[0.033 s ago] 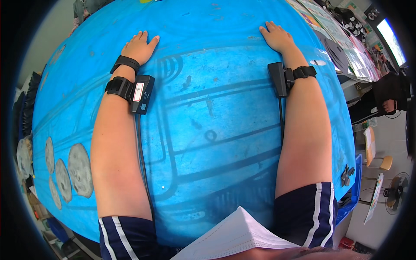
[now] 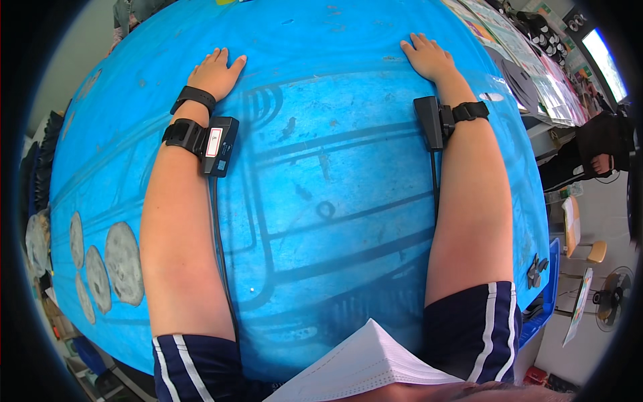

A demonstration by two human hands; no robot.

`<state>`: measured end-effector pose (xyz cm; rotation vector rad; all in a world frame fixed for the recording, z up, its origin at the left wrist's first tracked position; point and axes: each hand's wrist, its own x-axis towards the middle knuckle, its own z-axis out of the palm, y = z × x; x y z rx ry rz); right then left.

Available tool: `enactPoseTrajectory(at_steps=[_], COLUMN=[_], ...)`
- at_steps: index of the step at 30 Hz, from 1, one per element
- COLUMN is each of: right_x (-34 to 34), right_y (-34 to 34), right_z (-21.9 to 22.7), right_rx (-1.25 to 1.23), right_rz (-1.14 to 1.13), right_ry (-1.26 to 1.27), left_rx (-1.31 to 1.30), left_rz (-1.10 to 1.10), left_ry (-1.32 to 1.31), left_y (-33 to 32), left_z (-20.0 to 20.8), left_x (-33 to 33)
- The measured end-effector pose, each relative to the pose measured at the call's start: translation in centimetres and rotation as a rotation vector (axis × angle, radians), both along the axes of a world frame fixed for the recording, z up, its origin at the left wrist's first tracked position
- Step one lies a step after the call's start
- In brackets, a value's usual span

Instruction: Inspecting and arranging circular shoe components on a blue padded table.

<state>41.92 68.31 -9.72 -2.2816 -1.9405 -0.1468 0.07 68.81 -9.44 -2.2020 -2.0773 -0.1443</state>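
Both my arms reach forward over a table with a blue cover (image 2: pixel 335 194). My left hand (image 2: pixel 216 74) lies palm down on it, thumb out to the side and fingers stretched, holding nothing. Farther right, my right hand (image 2: pixel 429 59) rests flat in the same way, its fingers apart. A black wristband (image 2: pixel 193 99) circles my left wrist. Behind it a black box-shaped device (image 2: pixel 220 147) is strapped to the left forearm, with a cable running back. Another black device (image 2: pixel 429 123) sits on the inner side of my right wrist, held by a strap.
Several round grey flat pieces (image 2: pixel 124 264) lie on the left part of the table. Small dark pieces (image 2: pixel 537 271) sit at the right edge, beside a blue crate (image 2: pixel 550 295). Printed sheets (image 2: pixel 536 67) cover the far right. A person (image 2: pixel 596 157) is at the right; a fan (image 2: pixel 613 298) stands beyond.
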Motion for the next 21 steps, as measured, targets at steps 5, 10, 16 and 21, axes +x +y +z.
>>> enactPoseTrajectory(at_steps=[5,10,16,21], right_x=[-0.4,-0.9,-0.1,1.7], right_y=[-0.4,-0.9,-0.9,-0.8], right_z=[0.2,0.7,0.9,0.6], right_rx=[-0.030,-0.040,-0.030,-0.054], right_rz=[-0.065,-0.098,-0.076,-0.141], right_ry=[0.003,0.009,-0.059,0.017], left_rx=[-0.017,-0.029,-0.034,-0.004], left_rz=[0.007,0.020,0.024,-0.002], left_ry=[0.014,0.027,0.026,0.032], left_y=[0.1,0.1,0.1,-0.1], left_z=[-0.1,-0.2,-0.1,-0.2], left_x=[0.0,0.1,0.1,0.1])
